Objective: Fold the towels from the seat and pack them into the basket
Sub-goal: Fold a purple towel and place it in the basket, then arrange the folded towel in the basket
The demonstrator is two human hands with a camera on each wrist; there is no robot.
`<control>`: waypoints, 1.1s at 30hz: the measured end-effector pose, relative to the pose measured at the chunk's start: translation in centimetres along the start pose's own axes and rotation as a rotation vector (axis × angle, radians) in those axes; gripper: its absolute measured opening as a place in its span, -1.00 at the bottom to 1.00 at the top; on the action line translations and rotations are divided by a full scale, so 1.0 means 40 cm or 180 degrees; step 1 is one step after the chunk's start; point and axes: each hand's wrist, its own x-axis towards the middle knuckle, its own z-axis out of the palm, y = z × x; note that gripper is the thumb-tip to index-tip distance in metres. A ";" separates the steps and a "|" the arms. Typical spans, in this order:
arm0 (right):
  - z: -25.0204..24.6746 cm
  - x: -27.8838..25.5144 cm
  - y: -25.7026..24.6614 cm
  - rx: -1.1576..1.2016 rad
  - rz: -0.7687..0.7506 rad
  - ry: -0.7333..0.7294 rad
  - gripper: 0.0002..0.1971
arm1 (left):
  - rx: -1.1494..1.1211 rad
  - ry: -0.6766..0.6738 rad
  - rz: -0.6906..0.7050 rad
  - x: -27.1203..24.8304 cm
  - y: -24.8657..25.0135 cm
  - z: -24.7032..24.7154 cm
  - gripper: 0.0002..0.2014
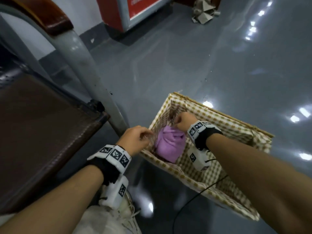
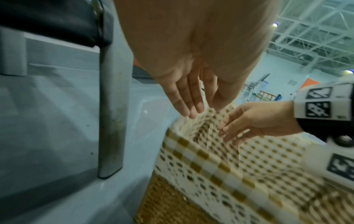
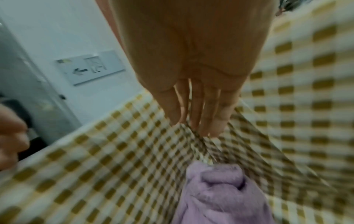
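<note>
While both hands work at basket (image 1: 219, 119) corner, purple towel (image 1: 168, 144) sits bundled inside, against checked lining (image 1: 199, 174) at basket's 9 o'clock end. Left hand (image 1: 135, 139) at towel's 9 o'clock, on rim — fingers (image 2: 184, 98) nearly straight, pinching lining edge against thumb. Right hand (image 1: 184, 121) at towel's 12 o'clock — fingers (image 3: 208, 112) pressed together, tips gathering lining fold just above towel. Brown seat (image 1: 42, 132) at basket's 9 o'clock, grey chair leg (image 1: 94, 78) between. Basket on grey floor (image 1: 185, 61).

Large hall: truss ceiling (image 2: 314, 30), glossy grey floor (image 1: 185, 65), wall direction sign (image 3: 91, 68).
</note>
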 end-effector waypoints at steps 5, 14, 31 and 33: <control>-0.106 -0.105 -0.189 -0.0203 -0.0893 0.0063 -0.78 | 0.0005 0.0331 -0.0252 -0.081 0.027 -0.168 -0.81; -0.185 -0.369 -0.795 -0.0606 -0.2612 0.0235 -0.83 | 0.0258 0.1569 -0.0638 -0.447 0.001 -0.640 -0.87; 0.466 -0.752 -1.554 -0.1512 -0.4440 -0.0989 -0.77 | 0.0710 0.2663 -0.3401 -1.308 -0.620 -0.757 -0.55; 0.546 -0.773 -1.573 -0.1406 -0.4416 -0.1199 -0.66 | 0.0652 0.2669 -0.3471 -1.353 -0.666 -0.742 -0.47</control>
